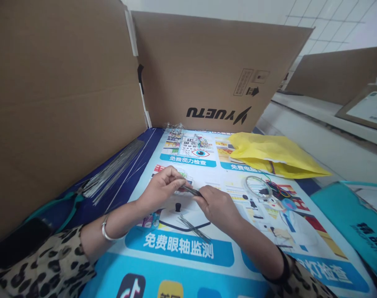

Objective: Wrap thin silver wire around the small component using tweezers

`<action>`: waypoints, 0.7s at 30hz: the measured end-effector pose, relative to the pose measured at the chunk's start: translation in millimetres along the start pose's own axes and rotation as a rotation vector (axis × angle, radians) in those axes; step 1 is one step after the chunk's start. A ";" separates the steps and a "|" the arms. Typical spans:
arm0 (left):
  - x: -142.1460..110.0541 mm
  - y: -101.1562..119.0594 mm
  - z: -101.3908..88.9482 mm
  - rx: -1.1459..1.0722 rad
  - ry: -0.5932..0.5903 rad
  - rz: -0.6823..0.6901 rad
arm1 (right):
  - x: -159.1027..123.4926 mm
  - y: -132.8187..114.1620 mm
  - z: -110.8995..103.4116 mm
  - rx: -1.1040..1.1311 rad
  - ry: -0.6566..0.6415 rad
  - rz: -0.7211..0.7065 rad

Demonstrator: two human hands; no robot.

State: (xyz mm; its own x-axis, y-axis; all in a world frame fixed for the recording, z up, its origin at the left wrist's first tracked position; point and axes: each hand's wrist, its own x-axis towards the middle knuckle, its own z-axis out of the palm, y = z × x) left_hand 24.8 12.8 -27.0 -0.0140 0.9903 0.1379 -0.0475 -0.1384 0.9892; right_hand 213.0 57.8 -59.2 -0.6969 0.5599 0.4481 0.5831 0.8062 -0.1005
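We have the left hand [163,186] pinching one end of a slim dark piece [191,191] and the right hand [218,205] clamped on the other, above the middle of the printed sheet [109,271]; we judge the step to be fine two-handed working of that piece, the next move calling for a steady pinch; short wires [194,229] lie nearer the near edge, longer wires [115,171] beyond the left edge.

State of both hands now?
Left hand: closed in a pinch; what it holds can't be told.
Right hand: closed, holding a slim dark tool.
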 end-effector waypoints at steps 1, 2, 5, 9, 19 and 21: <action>0.8 0.1 -1.0 0.008 0.025 0.000 | 0.2 1.1 -1.7 -0.013 0.010 -0.001; 1.6 0.0 -2.1 0.013 0.046 0.001 | 0.5 2.4 -3.7 -0.034 0.024 -0.003; 3.7 -0.6 -5.2 0.041 0.062 0.007 | 1.8 7.1 -10.6 -0.121 0.093 -0.021; 4.7 -1.7 -5.6 0.074 0.001 -0.019 | 3.8 12.5 -19.0 -0.243 0.132 -0.097; 3.6 -8.0 -0.5 0.141 0.007 -0.136 | 4.7 10.4 -26.0 -0.436 0.091 -0.246; 3.2 -8.4 -0.7 0.164 0.004 -0.131 | 4.7 9.1 -26.0 -0.429 0.085 -0.246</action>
State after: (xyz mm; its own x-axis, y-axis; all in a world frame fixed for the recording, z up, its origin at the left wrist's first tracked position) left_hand 24.4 17.2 -34.9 -0.0221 0.9997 0.0074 0.1145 -0.0048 0.9934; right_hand 225.9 62.8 -35.0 -0.8091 0.3316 0.4851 0.5376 0.7510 0.3833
